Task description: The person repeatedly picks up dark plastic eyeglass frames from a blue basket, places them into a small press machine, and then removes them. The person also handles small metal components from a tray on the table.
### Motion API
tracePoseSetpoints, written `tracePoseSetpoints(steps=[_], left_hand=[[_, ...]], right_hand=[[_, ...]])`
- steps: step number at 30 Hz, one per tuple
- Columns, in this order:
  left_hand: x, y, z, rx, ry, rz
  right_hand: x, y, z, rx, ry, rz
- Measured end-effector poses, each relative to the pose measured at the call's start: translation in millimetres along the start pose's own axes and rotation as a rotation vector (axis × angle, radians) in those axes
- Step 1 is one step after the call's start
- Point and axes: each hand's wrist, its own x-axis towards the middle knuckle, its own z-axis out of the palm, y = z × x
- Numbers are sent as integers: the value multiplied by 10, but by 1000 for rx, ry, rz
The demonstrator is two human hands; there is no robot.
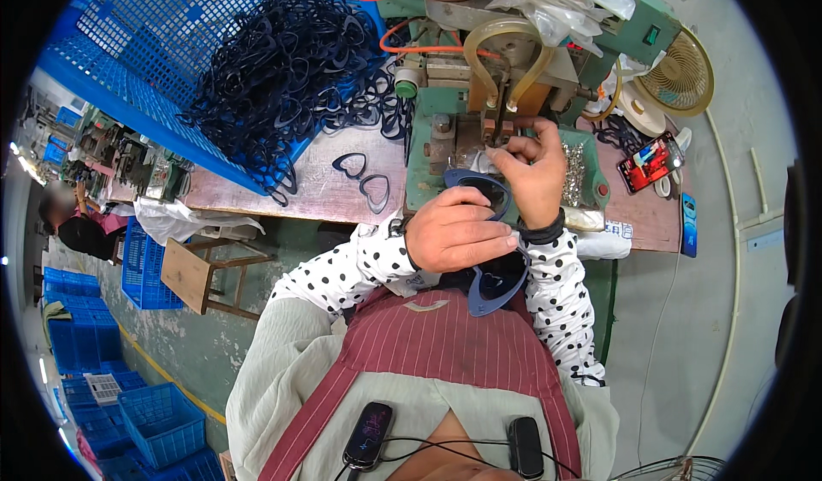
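Note:
My left hand is closed round a dark blue heart-shaped glasses frame, its fingers covering the middle part. One rim shows above the hand, close to the machine, and another below it over the apron. My right hand is at the working head of a green bench machine, thumb and forefinger pinched beside the metal jaws. Whatever those fingertips hold is too small to make out. Just right of that hand, a tray of small shiny metal parts sits on the machine's base.
A blue basket piled with dark heart-shaped frames leans at the back left. A loose frame lies on the table. Right are a phone with a red screen and a fan. A wooden stool stands left; a person sits beyond.

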Motion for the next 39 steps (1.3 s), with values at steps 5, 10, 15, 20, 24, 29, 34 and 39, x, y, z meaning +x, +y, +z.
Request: tracePoseSetpoints(steps=[5, 10, 15, 20, 24, 29, 34, 39], left_hand=[[-30, -149, 67, -97, -127, -9], [-93, -288, 159, -251, -154, -1], [-117, -312, 156, -281, -165, -17], [-111, -282, 134, -188, -177, -19], [-145, -64, 34, 100, -110, -104], [-1057, -186, -243, 596, -26, -924], [-1730, -578, -664, 985, -418, -1645], [-1930, -827, -502, 822, -338, -1736]], right_hand=[[82, 261, -254, -174, 158, -173], [256, 1383, -1317, -944, 440, -29], [84, 1001, -1089, -1209, 244, -323], [96, 1176, -1148, -1163, 259, -353], [121, 1223, -1185, -877, 299, -266], [111, 1405, -1248, -931, 382, -253], [97, 1390, -1219, -960, 367, -225], [114, 1447, -1235, -940, 421, -332]])
